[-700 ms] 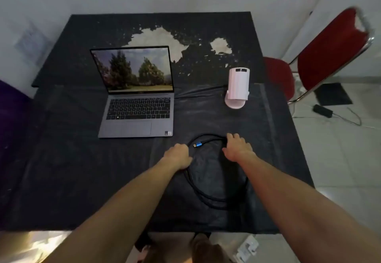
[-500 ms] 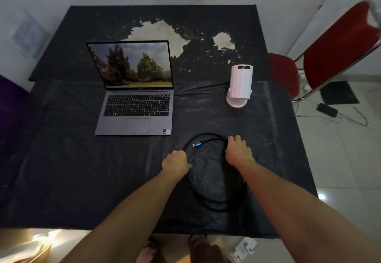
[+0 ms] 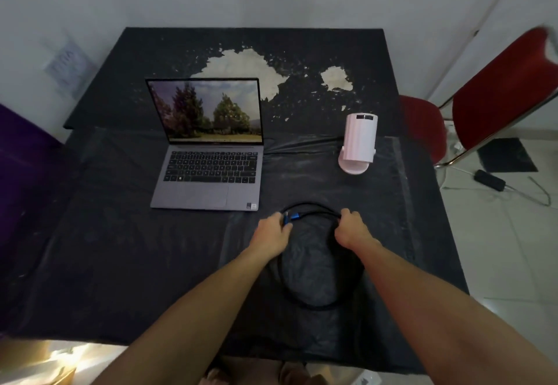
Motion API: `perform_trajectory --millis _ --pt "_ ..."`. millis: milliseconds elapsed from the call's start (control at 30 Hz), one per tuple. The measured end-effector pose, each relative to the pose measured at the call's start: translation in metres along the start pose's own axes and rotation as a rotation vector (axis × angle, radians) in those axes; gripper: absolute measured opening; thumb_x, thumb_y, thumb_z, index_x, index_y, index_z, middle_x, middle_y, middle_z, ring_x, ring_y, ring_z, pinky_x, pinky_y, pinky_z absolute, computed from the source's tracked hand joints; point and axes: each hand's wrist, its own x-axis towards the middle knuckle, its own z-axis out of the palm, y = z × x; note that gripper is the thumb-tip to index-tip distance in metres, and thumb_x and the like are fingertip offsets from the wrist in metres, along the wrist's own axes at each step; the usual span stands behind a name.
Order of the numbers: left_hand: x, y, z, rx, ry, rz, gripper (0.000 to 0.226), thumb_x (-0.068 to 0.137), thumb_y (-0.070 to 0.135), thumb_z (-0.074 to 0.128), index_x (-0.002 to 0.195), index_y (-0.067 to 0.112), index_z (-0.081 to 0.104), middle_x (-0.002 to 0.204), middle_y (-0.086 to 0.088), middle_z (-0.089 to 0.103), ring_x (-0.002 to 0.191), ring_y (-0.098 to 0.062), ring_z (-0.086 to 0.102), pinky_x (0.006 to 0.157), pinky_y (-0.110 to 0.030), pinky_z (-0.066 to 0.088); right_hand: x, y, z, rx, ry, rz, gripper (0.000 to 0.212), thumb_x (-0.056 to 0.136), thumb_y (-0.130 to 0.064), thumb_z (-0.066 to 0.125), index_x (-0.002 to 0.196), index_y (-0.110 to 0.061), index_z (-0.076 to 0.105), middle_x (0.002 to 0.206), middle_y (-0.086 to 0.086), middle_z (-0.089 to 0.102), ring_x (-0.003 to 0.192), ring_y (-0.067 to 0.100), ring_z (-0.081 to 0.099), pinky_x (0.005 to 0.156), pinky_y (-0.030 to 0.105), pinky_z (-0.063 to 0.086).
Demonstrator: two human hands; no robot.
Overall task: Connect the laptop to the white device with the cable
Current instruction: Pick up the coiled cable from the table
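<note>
The grey laptop [image 3: 208, 170] sat open on the left, screen lit with a picture of trees. The white device [image 3: 359, 143] stood upright on its round base to the right, well apart from it. The black cable [image 3: 317, 304] lay coiled in a loop nearer the camera, its blue-tipped plug [image 3: 294, 217] at the coil's far-left edge.

On the dark plastic-covered surface [image 3: 120, 248] an open grey laptop [image 3: 208, 170] shows trees on its screen, and a white upright device on a round base [image 3: 359, 143] stands to its right, well apart. Nearer the person lies a coiled black cable [image 3: 317, 303]. The left hand [image 3: 271, 230] closes on the cable's blue-shelled plug [image 3: 292, 217]; the right hand [image 3: 350, 229] grips the coil's far right side. A red metal-framed chair [image 3: 498, 88] stands beyond the surface's right edge.
</note>
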Motion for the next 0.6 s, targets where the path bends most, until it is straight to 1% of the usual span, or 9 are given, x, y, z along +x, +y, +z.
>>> perform_trajectory --millis 67,100,167,200,267,367,433,533,600 --pt "0.004 0.015 -0.027 -0.252 -0.02 0.032 0.019 0.097 0.032 0.055 0.093 0.014 0.054 0.087 -0.007 0.068 0.08 -0.021 0.064 0.065 -0.03 0.045 -0.001 -0.01 -0.022 0.151 -0.051 -0.043 0.024 0.094 -0.016 0.048 0.115 -0.009 0.057 0.121 0.02 0.059 0.106 0.038 0.062 0.088 0.038 0.049" --pt "0.005 0.025 -0.044 -0.368 -0.042 0.039 0.017 0.098 0.03 0.056 0.097 0.013 0.055 0.087 -0.007 0.07 0.077 -0.018 0.066 0.065 -0.026 0.047 -0.002 -0.017 -0.035 0.216 -0.069 -0.075 0.014 0.094 -0.016 0.048 0.101 -0.01 0.059 0.104 0.019 0.064 0.088 0.034 0.065 0.075 0.035 0.05" --pt "0.006 0.043 -0.081 -0.566 -0.059 0.058 0.017 0.098 0.029 0.057 0.099 0.012 0.058 0.081 -0.007 0.066 0.068 -0.015 0.065 0.065 -0.026 0.051 -0.009 -0.038 -0.068 0.373 -0.143 -0.114 0.014 0.095 -0.011 0.047 0.082 -0.013 0.052 0.071 0.013 0.054 0.049 0.023 0.05 0.05 0.031 0.041" --pt "0.004 0.051 -0.101 -0.637 -0.048 0.085 0.018 0.097 0.029 0.058 0.097 0.012 0.06 0.076 -0.006 0.06 0.064 -0.015 0.061 0.064 -0.029 0.052 -0.016 -0.049 -0.086 0.462 -0.182 -0.123 0.017 0.095 -0.008 0.046 0.079 -0.015 0.047 0.064 0.008 0.045 0.042 0.017 0.04 0.044 0.027 0.035" --pt "0.002 0.068 -0.144 -0.71 0.0 0.168 0.021 0.098 0.03 0.056 0.095 0.01 0.062 0.067 -0.002 0.048 0.058 -0.013 0.05 0.062 -0.032 0.047 -0.028 -0.077 -0.127 0.6 -0.212 -0.157 0.024 0.095 -0.005 0.045 0.076 -0.019 0.041 0.059 0.001 0.036 0.04 0.011 0.028 0.04 0.024 0.026" --pt "0.003 0.087 -0.199 -0.696 0.119 0.299 0.032 0.1 0.035 0.05 0.102 0.008 0.066 0.062 0.003 0.037 0.054 -0.014 0.037 0.058 -0.036 0.031 -0.04 -0.113 -0.181 0.722 -0.159 -0.237 0.026 0.097 -0.007 0.046 0.075 -0.021 0.04 0.055 -0.003 0.034 0.041 0.01 0.025 0.04 0.023 0.022" --pt "0.004 0.1 -0.242 -0.652 0.199 0.407 0.036 0.1 0.041 0.047 0.112 0.013 0.068 0.066 0.005 0.047 0.061 -0.016 0.043 0.061 -0.035 0.032 -0.047 -0.142 -0.215 0.793 -0.079 -0.314 0.024 0.101 -0.013 0.049 0.079 -0.02 0.041 0.054 -0.004 0.034 0.04 0.009 0.025 0.039 0.023 0.023" --pt "0.004 0.111 -0.303 -0.507 0.315 0.516 0.038 0.1 0.042 0.046 0.126 0.02 0.064 0.098 -0.005 0.069 0.087 -0.014 0.056 0.076 -0.032 0.041 -0.057 -0.186 -0.253 0.871 0.097 -0.412 0.016 0.103 -0.018 0.051 0.087 -0.015 0.046 0.06 -0.001 0.039 0.039 0.009 0.03 0.04 0.024 0.029" --pt "0.007 0.112 -0.344 -0.369 0.394 0.617 0.032 0.101 0.04 0.047 0.118 0.02 0.065 0.093 -0.012 0.068 0.078 -0.015 0.056 0.07 -0.032 0.04 -0.059 -0.218 -0.269 0.913 0.222 -0.424 0.011 0.103 -0.018 0.049 0.093 -0.013 0.049 0.067 0.003 0.041 0.044 0.012 0.035 0.043 0.026 0.035"
